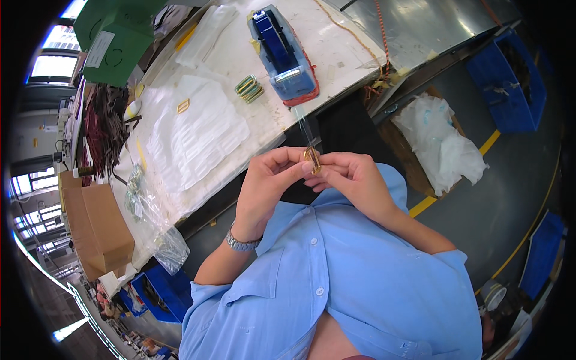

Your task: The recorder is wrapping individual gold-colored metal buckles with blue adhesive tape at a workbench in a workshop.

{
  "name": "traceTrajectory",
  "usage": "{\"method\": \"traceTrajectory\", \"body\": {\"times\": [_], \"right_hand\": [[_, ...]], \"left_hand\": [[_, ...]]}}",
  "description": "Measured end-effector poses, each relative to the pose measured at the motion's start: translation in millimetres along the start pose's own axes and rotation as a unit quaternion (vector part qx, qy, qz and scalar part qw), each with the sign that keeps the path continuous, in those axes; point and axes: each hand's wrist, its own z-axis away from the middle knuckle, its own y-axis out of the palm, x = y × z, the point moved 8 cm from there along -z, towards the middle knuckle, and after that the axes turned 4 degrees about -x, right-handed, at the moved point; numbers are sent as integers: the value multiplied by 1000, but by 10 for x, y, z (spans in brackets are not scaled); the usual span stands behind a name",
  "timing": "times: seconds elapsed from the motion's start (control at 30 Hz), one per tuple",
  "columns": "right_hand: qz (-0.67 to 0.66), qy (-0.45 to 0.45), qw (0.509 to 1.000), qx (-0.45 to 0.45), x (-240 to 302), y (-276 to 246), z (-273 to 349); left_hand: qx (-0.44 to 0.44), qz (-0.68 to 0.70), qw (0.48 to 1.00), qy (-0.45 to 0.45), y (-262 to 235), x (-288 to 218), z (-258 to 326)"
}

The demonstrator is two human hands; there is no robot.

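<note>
My left hand (276,172) and my right hand (358,178) meet in front of my chest, just off the table's near edge. Between their fingertips is a small gold-coloured metal buckle (312,158), pinched from both sides. Clear tape (300,120) hangs from the blue tape dispenser (282,57) toward the buckle; whether it touches is hard to see. Left of the dispenser lies a bundle of gold buckles (249,89) with greenish edges. One loose gold buckle (183,106) rests on white sheets of packing foam (198,135).
On the left stand a brown cardboard box (102,225) and a clear plastic bag (144,198). Dark cords (105,132) hang beside a green machine (117,39). To the right, a carton holds white plastic bags (438,141), with a blue bin (507,84) beyond.
</note>
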Motion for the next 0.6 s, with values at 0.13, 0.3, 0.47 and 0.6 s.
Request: {"method": "traceTrajectory", "body": {"times": [0.13,0.3,0.47,0.6], "right_hand": [[-195,122,973,31,-137,-10,-14],[-225,184,956,31,-282,-5,-14],[-236,185,953,43,-307,16,4],[-228,173,958,31,-283,3,-7]], "left_hand": [[-3,-10,1000,-10,-20,35,-27],[12,7,1000,-27,-34,83,-60],[19,43,999,-13,32,160,-71],[-10,92,995,-25,56,151,-91]]}}
